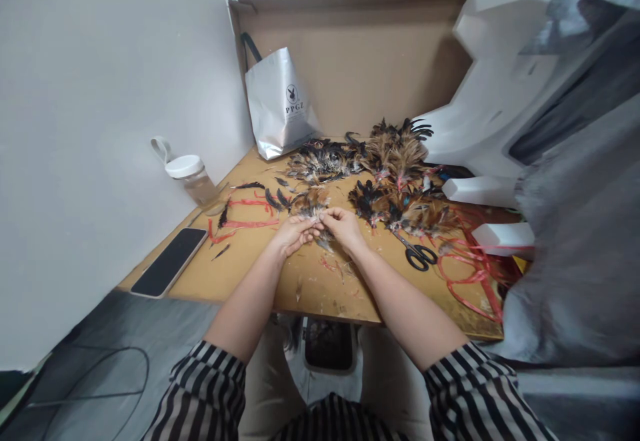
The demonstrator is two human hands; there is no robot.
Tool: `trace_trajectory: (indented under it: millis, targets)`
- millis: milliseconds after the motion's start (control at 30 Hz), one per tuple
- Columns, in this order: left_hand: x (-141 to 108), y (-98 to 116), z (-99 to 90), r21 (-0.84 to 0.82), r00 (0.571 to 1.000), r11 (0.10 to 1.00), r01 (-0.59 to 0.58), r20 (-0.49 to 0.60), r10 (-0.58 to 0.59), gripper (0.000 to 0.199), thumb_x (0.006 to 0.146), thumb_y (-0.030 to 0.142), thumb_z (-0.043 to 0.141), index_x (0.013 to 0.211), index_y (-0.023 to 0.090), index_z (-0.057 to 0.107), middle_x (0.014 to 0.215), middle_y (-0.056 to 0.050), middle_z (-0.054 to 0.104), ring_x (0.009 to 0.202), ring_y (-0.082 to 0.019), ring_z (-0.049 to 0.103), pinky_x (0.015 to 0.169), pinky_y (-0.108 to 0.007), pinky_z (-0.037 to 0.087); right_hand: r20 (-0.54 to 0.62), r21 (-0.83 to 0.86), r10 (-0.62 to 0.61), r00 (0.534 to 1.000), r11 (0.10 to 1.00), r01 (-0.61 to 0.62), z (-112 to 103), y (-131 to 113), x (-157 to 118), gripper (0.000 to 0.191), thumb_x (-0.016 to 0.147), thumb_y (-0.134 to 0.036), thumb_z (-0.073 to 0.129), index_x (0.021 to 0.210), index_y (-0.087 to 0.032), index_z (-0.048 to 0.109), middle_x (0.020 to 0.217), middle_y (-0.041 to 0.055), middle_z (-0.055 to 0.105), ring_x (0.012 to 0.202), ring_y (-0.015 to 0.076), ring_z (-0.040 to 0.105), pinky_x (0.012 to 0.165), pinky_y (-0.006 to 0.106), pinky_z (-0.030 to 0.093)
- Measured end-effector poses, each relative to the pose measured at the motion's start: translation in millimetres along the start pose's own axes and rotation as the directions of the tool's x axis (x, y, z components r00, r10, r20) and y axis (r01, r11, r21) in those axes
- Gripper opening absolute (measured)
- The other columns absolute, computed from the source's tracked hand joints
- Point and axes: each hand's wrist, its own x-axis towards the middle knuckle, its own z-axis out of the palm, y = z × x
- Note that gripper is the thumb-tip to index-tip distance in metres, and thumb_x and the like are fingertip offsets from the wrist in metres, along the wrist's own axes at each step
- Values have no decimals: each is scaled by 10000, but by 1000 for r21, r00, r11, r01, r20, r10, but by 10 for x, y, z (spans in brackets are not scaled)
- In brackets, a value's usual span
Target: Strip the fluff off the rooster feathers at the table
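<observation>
Both hands meet over the middle of the wooden table point(250, 274). My left hand point(296, 233) is closed on the base of a small bunch of brown feathers point(311, 200), whose tips fan out away from me. Thumb and fingers of my right hand point(343, 228) pinch at the same base, touching the left fingertips. What exactly the right fingertips grip is too small to make out. Dark single feathers point(277, 198) lie just left of the bunch. Strips of red ribbon point(250, 224) lie farther left.
Piles of feathers point(325, 161) and tied feather bunches point(397, 151) lie at the back. Black-handled scissors point(420, 256) and tangled red ribbon point(473, 268) are at right. A phone point(169, 262), a lidded jar point(193, 178) and a silver bag point(277, 108) stand or lie at left. Cardboard point(360, 61) walls the back.
</observation>
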Motion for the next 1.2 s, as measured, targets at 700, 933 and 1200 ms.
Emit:
trace_trajectory:
  millis: [700, 933, 1200]
  targets:
    - [12, -33, -12, 35, 999, 999, -22, 26, 21, 159, 651, 203, 654, 740, 74, 630, 649, -57, 640, 459, -44, 532, 412, -126, 387, -16, 79, 48, 999, 996, -47, 17, 16, -1, 280, 535, -401, 648, 643, -159, 558, 567, -22, 563, 513, 89, 479, 519, 214, 369]
    - [-13, -7, 31, 202, 998, 978, -53, -10, 56, 233, 634, 298, 661, 644, 70, 610, 548, -42, 597, 424, -54, 510, 394, -143, 376, 6, 147, 80, 997, 986, -80, -2, -14, 1, 284, 509, -353, 682, 615, -151, 513, 513, -48, 518, 446, 58, 415, 456, 190, 320]
    - [-34, 0, 86, 237, 997, 969, -73, -1, 75, 271, 616, 339, 667, 642, 78, 602, 558, -44, 599, 430, -58, 511, 392, -149, 366, -7, 153, 99, 995, 984, -97, 9, -44, -23, 293, 532, -368, 668, 576, -165, 462, 427, -76, 435, 362, 37, 315, 389, 181, 246]
